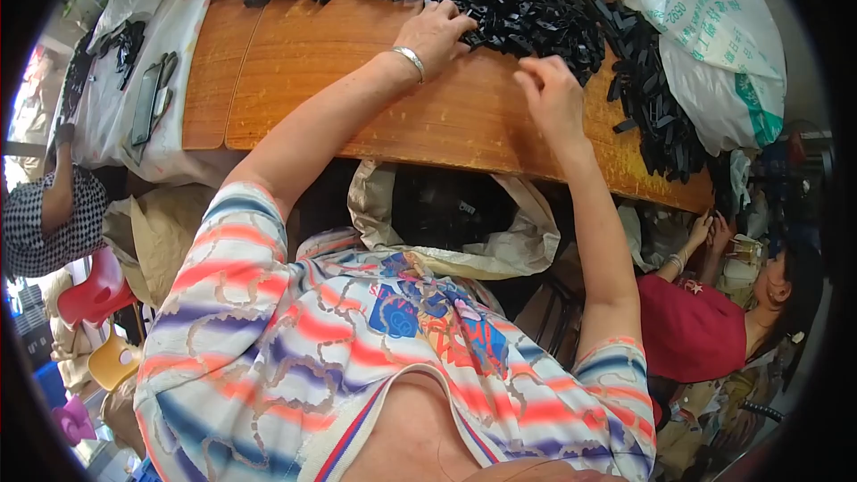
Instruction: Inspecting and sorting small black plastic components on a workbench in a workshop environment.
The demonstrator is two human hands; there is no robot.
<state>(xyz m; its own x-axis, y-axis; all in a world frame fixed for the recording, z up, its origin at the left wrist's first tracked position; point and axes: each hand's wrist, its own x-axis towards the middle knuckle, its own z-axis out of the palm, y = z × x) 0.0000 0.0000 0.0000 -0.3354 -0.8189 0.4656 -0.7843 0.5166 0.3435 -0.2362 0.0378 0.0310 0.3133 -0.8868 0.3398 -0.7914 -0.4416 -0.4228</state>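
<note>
Left hand (435, 38) at edge of black pieces (518, 9); right hand (555, 100) near them, fingers curled; wooden table (312, 45); open sack (527, 254) below table edge.

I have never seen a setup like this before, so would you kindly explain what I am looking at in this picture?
Of course. There is no machine here: a person is working with two bare hands. The one picture comes from a wide fisheye camera on that person's head, looking down, so straight edges curve near the rim. On the wooden table lie heaps of small black pieces. The left hand is at the near edge of the main heap; the right hand is over the table beside it, fingers curled. Whether either holds a piece is too hard to see. An open sack sits below the table's near edge.
</note>
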